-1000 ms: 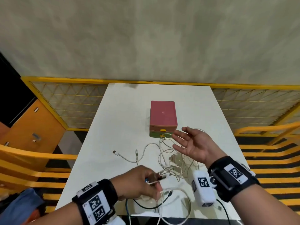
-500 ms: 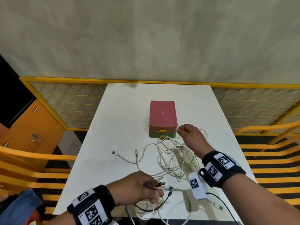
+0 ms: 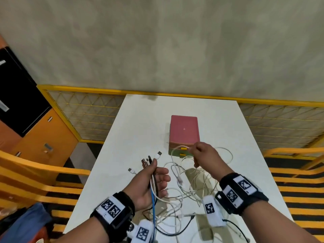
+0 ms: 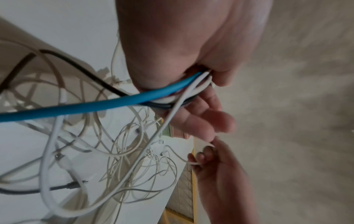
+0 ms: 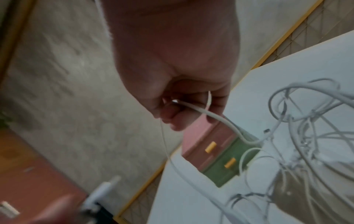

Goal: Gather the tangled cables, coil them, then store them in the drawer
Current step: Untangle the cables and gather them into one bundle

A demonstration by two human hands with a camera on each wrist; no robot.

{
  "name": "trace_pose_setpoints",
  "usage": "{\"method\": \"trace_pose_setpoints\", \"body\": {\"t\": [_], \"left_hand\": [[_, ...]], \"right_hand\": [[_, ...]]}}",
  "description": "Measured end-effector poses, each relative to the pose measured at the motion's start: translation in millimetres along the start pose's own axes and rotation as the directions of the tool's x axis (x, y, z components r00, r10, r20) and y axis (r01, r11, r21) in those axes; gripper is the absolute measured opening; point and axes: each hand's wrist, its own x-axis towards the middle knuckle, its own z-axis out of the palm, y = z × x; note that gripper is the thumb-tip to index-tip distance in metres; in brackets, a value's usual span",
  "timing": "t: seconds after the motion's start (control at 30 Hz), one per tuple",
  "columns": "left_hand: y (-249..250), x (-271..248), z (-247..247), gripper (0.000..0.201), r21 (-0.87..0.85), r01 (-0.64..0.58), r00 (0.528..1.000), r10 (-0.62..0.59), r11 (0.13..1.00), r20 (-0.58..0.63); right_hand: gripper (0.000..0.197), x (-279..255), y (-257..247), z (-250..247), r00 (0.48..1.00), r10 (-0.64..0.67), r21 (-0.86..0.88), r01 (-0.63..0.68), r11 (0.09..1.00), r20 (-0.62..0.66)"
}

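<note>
The left hand [image 3: 149, 183] is gripping a bundle of cables [image 3: 152, 174] — thumb pressing them against the palm, the other fingers [image 4: 208, 121] lying loosely extended past them. The plug ends [image 3: 150, 157] are fanning out above the thumb: a white USB plug, a dark one and some metallic coppery ones. A thick, smooth blue cable [image 4: 95, 104] is running down from this grip beside round white and black leads.

The right hand [image 3: 206, 158] is pinching a thin white cable [image 5: 220, 119] with curled fingers, just in front of the drawer box [image 3: 184, 132] and raised above the bench [image 3: 133, 130]. The strand is arcing across the box's front and dropping to the heap.

The tangled cables [image 3: 185, 186] are lying in loose loops on the smooth white bench on the near side of the drawer box, mostly slim off-white leads, with a black cable [image 3: 175, 232] curving at the heap's near edge. One loose white plug [image 3: 131, 171] is resting on the bench, left of the heap.

The drawer box is a small rectangular plastic unit with rounded corners — a matte pink top, a pink drawer and a green drawer [image 5: 228, 166] below it, each with a short yellow handle [image 5: 210, 146]; both are sitting closed. No legible writing is showing on it; the wristbands [image 3: 235, 190] are carrying black-and-white square markers.
</note>
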Motion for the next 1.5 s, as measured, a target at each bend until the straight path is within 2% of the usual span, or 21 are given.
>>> {"method": "trace_pose_setpoints", "body": {"t": [0.07,0.13,0.23,0.33,0.4,0.5,0.7,0.87,1.1,1.2,1.3,1.33,1.37,1.43,1.5], "left_hand": [[0,7,5,0.048,-0.023,0.000,1.000,0.001,1.000,0.019],[-1,14,13,0.050,-0.045,-0.002,0.999,0.004,0.999,0.040],[0,21,29,0.053,-0.121,-0.026,0.995,0.037,0.992,0.093],[6,23,40,0.052,-0.279,-0.080,0.986,0.116,0.957,0.118],[9,22,43,0.046,-0.309,-0.109,0.976,0.160,0.945,0.146],[12,21,43,0.028,-0.291,-0.141,0.977,0.180,0.946,0.112],[21,20,36,0.027,-0.371,-0.211,0.970,0.240,0.904,0.033],[24,24,36,0.034,-0.286,-0.255,0.959,0.280,0.923,0.049],[21,28,42,0.034,-0.207,-0.338,0.932,0.357,0.918,0.059],[24,28,41,0.029,-0.204,-0.372,0.922,0.385,0.905,0.026],[26,26,42,0.025,-0.208,-0.424,0.901,0.434,0.881,0.001],[26,26,43,0.025,-0.208,-0.444,0.892,0.453,0.872,-0.004],[25,25,44,0.025,-0.202,-0.460,0.883,0.469,0.865,-0.005],[21,23,48,0.027,-0.178,-0.467,0.879,0.477,0.866,0.014],[14,19,54,0.034,-0.139,-0.451,0.885,0.462,0.882,0.056]], "right_hand": [[0.015,-20,-15,-8,0.995,-0.087,0.067,0.091,0.994,-0.058],[0.011,-41,-25,-11,0.981,-0.182,0.036,0.185,0.982,-0.063],[0.006,-68,-24,-6,0.948,-0.314,-0.144,0.317,0.937,0.045],[0.009,-84,-12,0,0.922,-0.370,-0.280,0.387,0.878,0.114],[0.013,-92,-4,2,0.918,-0.378,-0.316,0.397,0.862,0.123],[0.013,-99,8,4,0.930,-0.357,-0.301,0.366,0.881,0.085],[0.016,-113,37,-1,0.942,-0.313,-0.313,0.336,0.888,0.124],[0.029,-119,49,-5,0.928,-0.297,-0.380,0.364,0.850,0.225],[0.022,-110,48,-8,0.925,-0.277,-0.384,0.362,0.849,0.261],[0.017,-106,56,-3,0.945,-0.274,-0.406,0.324,0.855,0.178],[0.002,-106,51,3,0.958,-0.272,-0.350,0.226,0.909,-0.086],[0.007,-108,43,4,0.965,-0.228,-0.271,0.187,0.944,-0.132],[0.012,-110,33,6,0.981,-0.157,-0.167,0.136,0.976,-0.118],[0.022,-110,12,11,1.000,0.002,0.038,-0.002,0.999,0.005],[0.029,-101,-2,22,0.982,0.149,0.270,-0.176,0.947,0.116]]}}
